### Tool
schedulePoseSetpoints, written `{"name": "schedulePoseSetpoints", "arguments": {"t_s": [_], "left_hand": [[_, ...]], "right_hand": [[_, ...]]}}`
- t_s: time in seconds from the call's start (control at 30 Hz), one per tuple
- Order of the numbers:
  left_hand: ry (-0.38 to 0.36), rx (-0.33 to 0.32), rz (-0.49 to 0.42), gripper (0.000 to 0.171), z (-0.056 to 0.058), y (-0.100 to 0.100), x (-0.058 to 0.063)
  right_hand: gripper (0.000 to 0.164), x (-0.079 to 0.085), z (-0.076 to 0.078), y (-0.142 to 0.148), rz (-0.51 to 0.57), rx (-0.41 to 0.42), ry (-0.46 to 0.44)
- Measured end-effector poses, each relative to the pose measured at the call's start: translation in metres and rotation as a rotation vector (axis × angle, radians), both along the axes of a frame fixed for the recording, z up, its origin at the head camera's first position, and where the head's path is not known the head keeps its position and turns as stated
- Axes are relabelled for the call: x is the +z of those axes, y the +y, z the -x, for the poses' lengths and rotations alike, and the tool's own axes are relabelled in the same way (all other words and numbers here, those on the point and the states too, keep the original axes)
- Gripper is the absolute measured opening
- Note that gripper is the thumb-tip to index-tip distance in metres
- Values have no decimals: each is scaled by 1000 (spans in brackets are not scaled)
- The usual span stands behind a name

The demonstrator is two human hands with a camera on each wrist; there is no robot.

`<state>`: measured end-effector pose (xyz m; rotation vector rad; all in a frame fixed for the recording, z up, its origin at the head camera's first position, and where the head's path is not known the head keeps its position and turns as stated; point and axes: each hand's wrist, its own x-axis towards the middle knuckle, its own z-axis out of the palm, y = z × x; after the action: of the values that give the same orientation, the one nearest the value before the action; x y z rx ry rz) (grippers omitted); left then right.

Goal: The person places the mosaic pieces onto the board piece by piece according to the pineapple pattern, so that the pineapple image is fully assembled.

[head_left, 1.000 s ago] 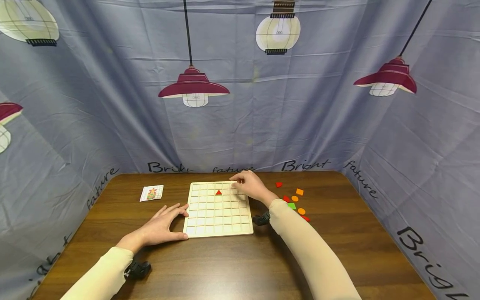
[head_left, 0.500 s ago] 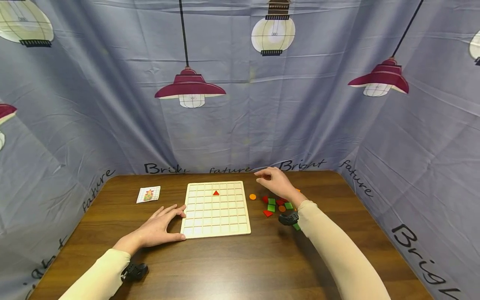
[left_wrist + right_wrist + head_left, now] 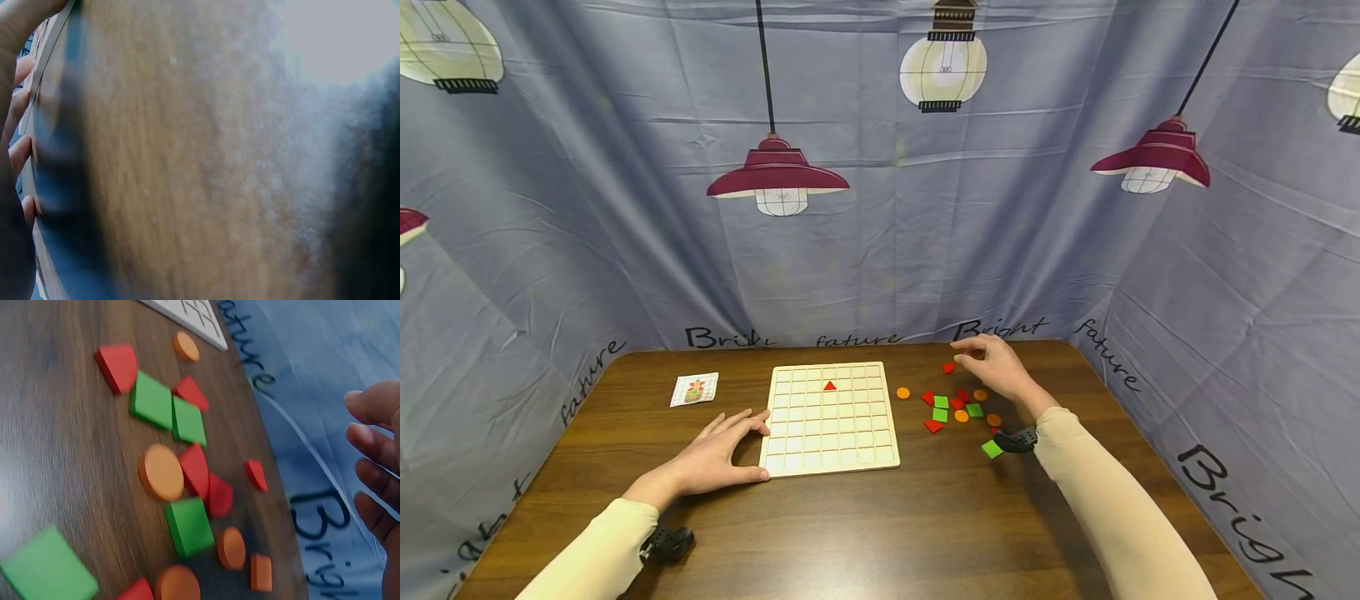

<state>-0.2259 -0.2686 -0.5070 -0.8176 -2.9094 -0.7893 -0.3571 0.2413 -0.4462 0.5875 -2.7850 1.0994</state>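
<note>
Counting four orange discs [image 3: 161, 472], one orange square [image 3: 261, 573], four green squares [image 3: 151, 400] and six loose red pieces [image 3: 195, 470] on the right of the table [image 3: 827, 533], plus one red triangle [image 3: 830, 386] on the pale gridded board [image 3: 827, 429], second row from the far side, and one printed card [image 3: 694, 389] left of that board. Resting the left hand [image 3: 711, 457] released along the board's left edge, thumb touching near the front corner and fingers spread farther back; holding the right hand [image 3: 997, 365] raised and released, fingers loosely bent, near the farthest red piece. Lying on dark brown wood with a shine toward the front, enclosed at back and sides by blue-grey cloth [image 3: 865, 275] printed with lamps [image 3: 777, 171] and black lettering [image 3: 727, 337]. Showing a strip of wood between the board's right edge and most pieces, one orange disc just beside that edge; showing broader wood in front of the board and right of the pieces, with the board's far side near the table's far edge
</note>
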Motion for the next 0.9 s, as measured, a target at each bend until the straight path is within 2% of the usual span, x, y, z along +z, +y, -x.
{"name": "schedulePoseSetpoints", "arguments": {"t_s": [0.47, 0.67, 0.9], "left_hand": [[-15, 2, 0, 59, 1, 0, 0], [-31, 4, 8, 59, 1, 1, 0], [-31, 5, 9, 59, 1, 0, 0]], "right_hand": [[33, -21, -2, 55, -84, -123, -16], [35, -35, -4, 69, -134, -152, -21], [35, -46, -5, 78, -124, -181, -37]]}}
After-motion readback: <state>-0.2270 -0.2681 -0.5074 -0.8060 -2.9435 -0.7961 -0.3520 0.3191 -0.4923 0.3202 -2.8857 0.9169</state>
